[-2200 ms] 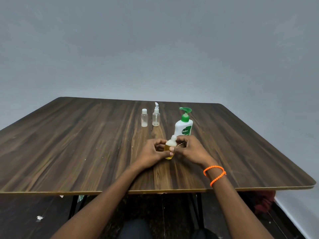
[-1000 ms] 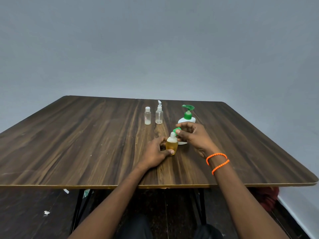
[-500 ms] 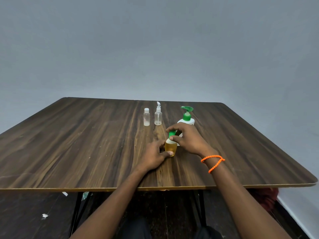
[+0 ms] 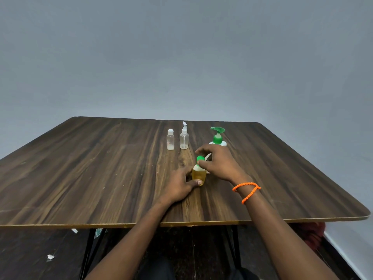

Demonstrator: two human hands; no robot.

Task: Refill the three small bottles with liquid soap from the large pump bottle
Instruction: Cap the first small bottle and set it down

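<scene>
A small amber-filled bottle [image 4: 199, 174] stands upright on the wooden table [image 4: 101, 168], near the middle and toward the near edge. The left hand [image 4: 179, 185] grips its lower body, thumb across the front. The right hand [image 4: 218, 163] pinches the green cap [image 4: 200, 158] at the bottle's neck. Just behind the right hand stands the large pump bottle [image 4: 217, 138]. Toward the far edge, a clear white-capped bottle [image 4: 170, 139] and a small clear spray bottle [image 4: 184, 138] stand side by side, apart.
</scene>
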